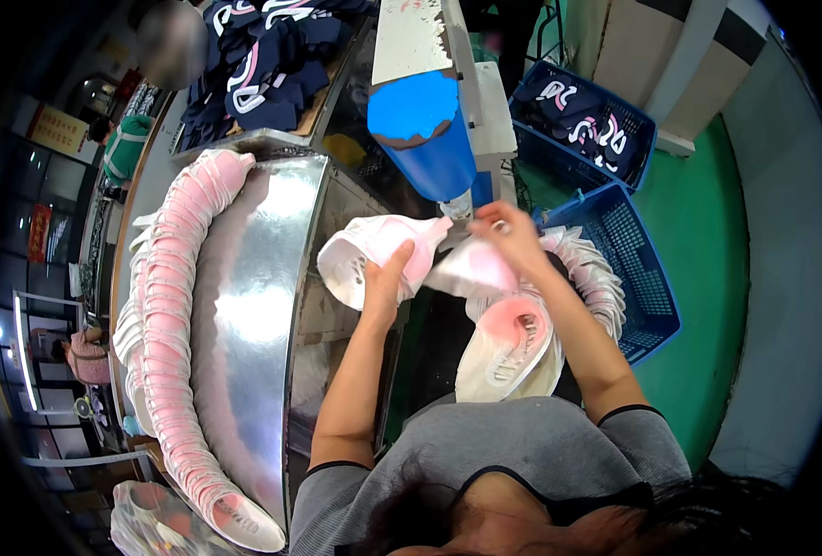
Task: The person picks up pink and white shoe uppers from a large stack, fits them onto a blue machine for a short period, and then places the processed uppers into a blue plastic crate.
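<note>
Head view: nearest the person's grey shirt [540,449], a nested stack of pink-and-white shoe uppers [547,357] rests at the lap. Just beyond, the left hand [385,283] grips a single shoe upper [394,230], thumb outside, other fingers mostly hidden, its wide opening facing left and its narrow end toward the right hand [514,241]. That hand is blurred, its fingers curled above another pale pink piece [487,264]; whether it pinches anything, I cannot tell. The held upper looks light and soft, yet firm enough to keep its hollow shape; its side wall near the opening seems the surest hold. Leftward, a long nested row [170,320] lies along a shiny metal counter [263,306]. Farther off are a blue cylinder [425,153], a blue crate [650,287] and piled dark pieces [276,69].
</note>
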Tool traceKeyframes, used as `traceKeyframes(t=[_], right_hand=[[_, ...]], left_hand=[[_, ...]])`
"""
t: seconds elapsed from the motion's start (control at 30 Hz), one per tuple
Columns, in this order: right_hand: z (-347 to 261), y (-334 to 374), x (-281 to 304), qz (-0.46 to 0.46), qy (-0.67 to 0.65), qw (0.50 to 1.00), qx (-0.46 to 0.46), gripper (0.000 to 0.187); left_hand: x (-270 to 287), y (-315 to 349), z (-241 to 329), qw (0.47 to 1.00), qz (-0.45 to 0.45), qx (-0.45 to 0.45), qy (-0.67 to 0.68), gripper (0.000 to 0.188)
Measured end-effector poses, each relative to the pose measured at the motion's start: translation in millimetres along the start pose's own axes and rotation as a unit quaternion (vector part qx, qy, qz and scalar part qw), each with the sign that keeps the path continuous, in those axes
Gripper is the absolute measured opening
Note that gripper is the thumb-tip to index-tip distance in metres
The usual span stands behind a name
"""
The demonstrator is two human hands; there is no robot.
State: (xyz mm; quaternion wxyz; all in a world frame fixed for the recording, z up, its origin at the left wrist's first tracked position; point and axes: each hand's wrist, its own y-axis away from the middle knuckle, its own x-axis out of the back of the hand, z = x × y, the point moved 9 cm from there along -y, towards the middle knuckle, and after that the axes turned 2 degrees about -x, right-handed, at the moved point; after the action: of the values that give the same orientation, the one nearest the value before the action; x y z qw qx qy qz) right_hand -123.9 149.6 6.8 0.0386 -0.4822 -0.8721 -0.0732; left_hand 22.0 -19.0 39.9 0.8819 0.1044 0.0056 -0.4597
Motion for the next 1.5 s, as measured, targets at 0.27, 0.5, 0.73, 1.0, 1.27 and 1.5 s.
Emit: traceKeyframes(t=[0.27, 0.5, 0.73, 1.0, 1.27, 1.5], right_hand=[[29.4, -25.7, -38.7, -0.11, -0.176, 0.977, -0.056, 0.013], [52.0, -58.1, -39.6, -0.091, -0.222, 0.968, -0.075, 0.014], [57.4, -82.0, -43.1, -0.117, -0.259, 0.938, -0.198, 0.015], [94.1, -45.3, 26.5, 0.04, -0.331, 0.896, -0.292, 0.018], [87.2, 11.9, -53.9, 0.055, -0.296, 0.919, -0.256, 0.026], [4.5, 4.9, -31.7, -0.008, -0.045, 0.996, 0.07, 0.031]], left_hand=[[-29.5, -47.7, -15.7, 0.993, -0.1, -0.005, -0.064, 0.041], [-30.1, -72.2, -35.1, 0.999, -0.039, 0.007, -0.009, 0.032], [-40.6, -87.5, -70.9, 0.95, -0.004, 0.194, 0.244, 0.032], [37.2, -24.4, 1.8, 0.99, 0.137, -0.037, -0.009, 0.038], [-31.5, 41.1, -33.9, 0.99, 0.03, -0.082, -0.115, 0.046], [-18.9, -6.2, -1.1, 0.979, 0.04, -0.138, -0.144, 0.048]])
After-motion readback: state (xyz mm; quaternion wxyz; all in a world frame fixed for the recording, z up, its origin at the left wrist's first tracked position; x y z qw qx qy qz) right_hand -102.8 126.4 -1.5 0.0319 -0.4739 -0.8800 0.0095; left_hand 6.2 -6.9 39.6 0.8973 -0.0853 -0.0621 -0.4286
